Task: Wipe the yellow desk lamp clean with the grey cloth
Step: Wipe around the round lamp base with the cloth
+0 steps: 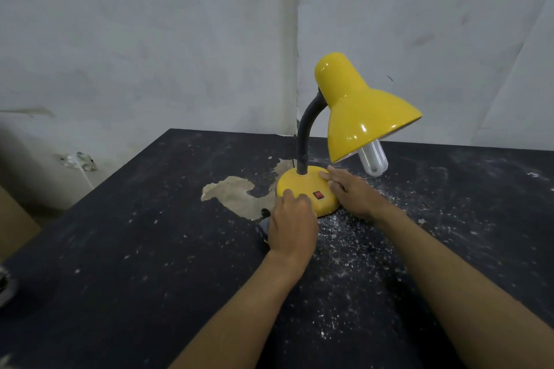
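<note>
Two bare forearms entering from the lower edge, reaching forward over a black table [120, 249] speckled with white dust and flecks. Left hand [292, 223] palm down at the near left edge of the lamp's base [302, 186], fingers curled onto the yellow surface; grip closed over the grey cloth [263, 228], of which only a small dark-grey corner shows at the left side of the hand, against the table. Right hand [352, 190] laid flat against the right side of the base, fingers extended and together, fingertips on the rounded top edge; grip open, pressing rather than clasping. Yellow desk lamp [356, 111] upright near the far middle of the table, close to the wall corner. Red rocker switch [318, 195] on the near face of the base, between the two hands. Black flexible neck [304, 141] rising from the back of the base and curving right into the yellow shade [359, 120], tilted down toward the right. White compact fluorescent bulb [373, 160] protruding below the shade rim, above the table, just beyond the right hand. Pale patch of worn surface [236, 195] on the table just left of the base. Heaviest dust in front of the base and to its right. Grey, stained walls [150, 39] behind.
</note>
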